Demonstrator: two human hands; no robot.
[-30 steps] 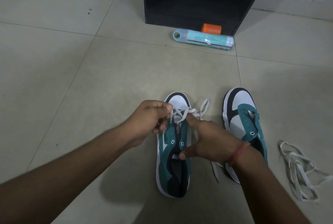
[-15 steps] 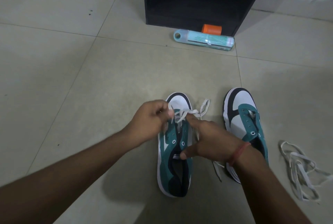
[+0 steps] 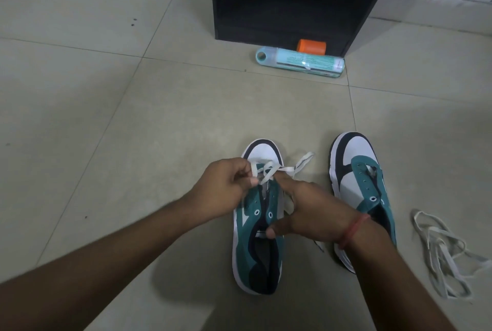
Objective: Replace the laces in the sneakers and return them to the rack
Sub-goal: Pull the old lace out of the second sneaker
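Two sneakers stand side by side on the floor in the lower middle of the frame, toes pointing up the picture. The left sneaker (image 3: 257, 226) carries a white lace (image 3: 277, 169) crossing only its eyelets nearest the toe, with one flat end trailing off to the right of the toe cap. That lace looks soft, limp and very light, so it will flop and twist unless kept taut; the stiff tip is probably the best place to pinch it for feeding through an eyelet. The left hand (image 3: 226, 189) is curled, finger and thumb pinching a strand of the lace at the shoe's left edge. The right hand (image 3: 311, 213) lies over the shoe's right side, thumb against the collar and forefinger stretched up to the crossing; whether it actually grips the lace I cannot tell. The shoe itself seems light, so holding it down while pulling makes sense. The right sneaker (image 3: 359, 192), just beside it, shows bare eyelets. At lower right a loose lace (image 3: 442, 256) lies tangled on the floor. At the top centre stands a dark rack (image 3: 292, 5), with a teal bottle (image 3: 300, 63) lying before it and an orange cap (image 3: 311, 46) behind that.
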